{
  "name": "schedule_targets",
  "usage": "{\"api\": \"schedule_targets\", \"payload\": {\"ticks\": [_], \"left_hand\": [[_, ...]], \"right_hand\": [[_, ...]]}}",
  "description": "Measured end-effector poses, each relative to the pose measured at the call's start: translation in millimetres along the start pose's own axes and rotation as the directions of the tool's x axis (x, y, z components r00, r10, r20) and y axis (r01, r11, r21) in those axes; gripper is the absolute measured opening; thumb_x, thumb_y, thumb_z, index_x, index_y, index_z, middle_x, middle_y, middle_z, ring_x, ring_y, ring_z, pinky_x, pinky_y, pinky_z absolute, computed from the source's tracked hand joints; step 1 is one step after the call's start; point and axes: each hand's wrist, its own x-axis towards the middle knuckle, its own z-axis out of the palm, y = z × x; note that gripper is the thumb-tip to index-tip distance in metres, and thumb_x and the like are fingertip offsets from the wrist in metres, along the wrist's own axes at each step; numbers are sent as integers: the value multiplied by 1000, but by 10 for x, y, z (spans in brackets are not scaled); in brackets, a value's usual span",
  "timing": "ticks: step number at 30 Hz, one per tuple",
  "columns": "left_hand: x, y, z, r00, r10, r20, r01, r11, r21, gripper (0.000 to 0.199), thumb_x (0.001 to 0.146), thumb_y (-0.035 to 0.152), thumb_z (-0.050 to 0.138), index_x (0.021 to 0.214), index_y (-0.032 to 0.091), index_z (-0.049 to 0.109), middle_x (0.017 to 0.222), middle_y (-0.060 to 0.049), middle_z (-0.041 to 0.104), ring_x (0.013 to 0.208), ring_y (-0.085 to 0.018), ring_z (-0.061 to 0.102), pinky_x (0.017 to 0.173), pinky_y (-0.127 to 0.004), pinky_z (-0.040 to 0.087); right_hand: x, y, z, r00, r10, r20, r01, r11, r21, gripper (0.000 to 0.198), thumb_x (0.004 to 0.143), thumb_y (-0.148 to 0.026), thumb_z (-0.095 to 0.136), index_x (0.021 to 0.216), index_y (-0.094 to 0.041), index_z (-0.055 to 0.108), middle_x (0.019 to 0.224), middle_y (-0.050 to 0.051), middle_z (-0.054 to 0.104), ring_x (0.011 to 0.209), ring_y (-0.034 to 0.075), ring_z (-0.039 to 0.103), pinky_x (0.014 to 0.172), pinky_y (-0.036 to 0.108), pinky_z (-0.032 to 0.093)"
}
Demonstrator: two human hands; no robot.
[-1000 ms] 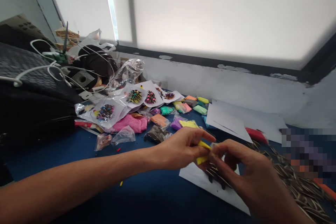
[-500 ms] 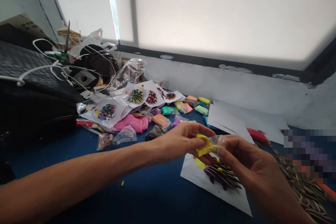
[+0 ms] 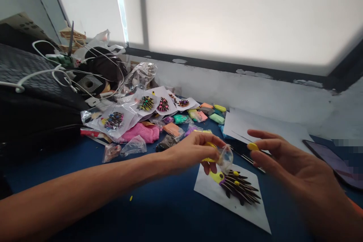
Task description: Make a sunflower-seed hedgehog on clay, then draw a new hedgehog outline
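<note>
My left hand (image 3: 198, 149) is closed on a small clear plastic bag of yellow modelling clay (image 3: 210, 153); the bag's crumpled open end sticks out to the right. Between thumb and forefinger, my right hand (image 3: 286, 162) pinches a small yellow clay piece (image 3: 253, 146), apart from the bag. Below both hands lies a white paper sheet (image 3: 210, 193) bearing a hedgehog figure (image 3: 241, 189). Its face is yellow clay, a purple strip borders it, and dark striped seeds form the spines. Yellow clay dots sit among the spines.
Bagged coloured clay (image 3: 217, 118) and finished hedgehog sheets (image 3: 113, 121) lie at the back left. White paper (image 3: 272, 124) lies by the wall. A phone (image 3: 331, 159) is at the right, a black bag (image 3: 36, 121) at the left. A yellow scrap (image 3: 131, 198) lies on the blue table (image 3: 159, 211).
My right hand has pulled away from the clay bag to the right, taking a small yellow piece with it. My left hand has moved slightly left, keeping the bag.
</note>
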Motion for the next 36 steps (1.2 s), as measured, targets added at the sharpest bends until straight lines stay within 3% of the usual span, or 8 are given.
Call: {"api": "schedule_targets", "payload": {"ticks": [2,5,11,17,23,27,32,36], "left_hand": [[-14,17,9,999,-29,19,29,999,-27,10,78,21,57,79,13,63,69,-2,64,54,-12,59,48,-22,45],[-35,13,34,996,-78,41,79,997,-21,42,89,44,57,59,15,54,52,0,53,44,-10,51,44,-22,37],[-69,-8,74,992,-109,64,109,994,0,53,82,66,65,80,13,68,54,4,48,42,-7,39,41,-22,21],[-64,5,70,992,-62,107,66,997,-32,47,76,59,76,78,13,68,56,3,54,45,-7,39,43,-22,23],[-52,6,42,993,-49,109,61,992,-109,36,75,46,83,77,14,67,65,1,64,43,-5,42,43,-20,27],[-57,-1,37,990,-42,134,61,989,-138,20,79,31,80,82,13,69,74,-1,69,45,-4,43,46,-20,31],[-81,16,59,992,-71,102,75,997,-28,33,76,39,82,69,14,62,60,3,60,48,-6,46,46,-19,31],[-84,16,71,978,-73,198,79,997,-24,35,96,40,58,76,13,67,61,2,61,45,-6,45,46,-19,32]], "right_hand": [[1,25,1,1000,-3,26,4,1000,-17,29,74,-53,74,86,-26,75,128,8,65,109,30,67,75,33,62],[-31,33,49,997,-30,70,33,998,-45,28,79,-50,69,90,-25,76,125,8,66,109,29,67,78,33,62],[-111,19,128,975,-125,183,138,989,-57,23,87,-41,61,100,-30,76,126,7,64,109,26,67,78,31,62],[-131,-38,152,960,-67,272,74,997,-17,29,89,-40,58,112,-36,74,137,4,59,114,27,65,75,30,62],[-36,-129,102,954,173,243,-215,964,158,24,77,-49,71,91,-31,79,77,4,77,75,24,76,61,28,62],[-27,-141,73,966,154,209,-180,977,111,29,74,-53,72,90,-30,79,82,5,79,73,24,75,64,29,63],[-30,-115,30,973,146,177,-144,989,-21,33,75,-53,71,99,-30,76,85,5,78,77,25,75,62,28,62],[-38,-140,25,946,166,278,-187,981,53,32,79,-54,69,98,-29,75,85,4,79,74,24,76,62,28,62]]}}
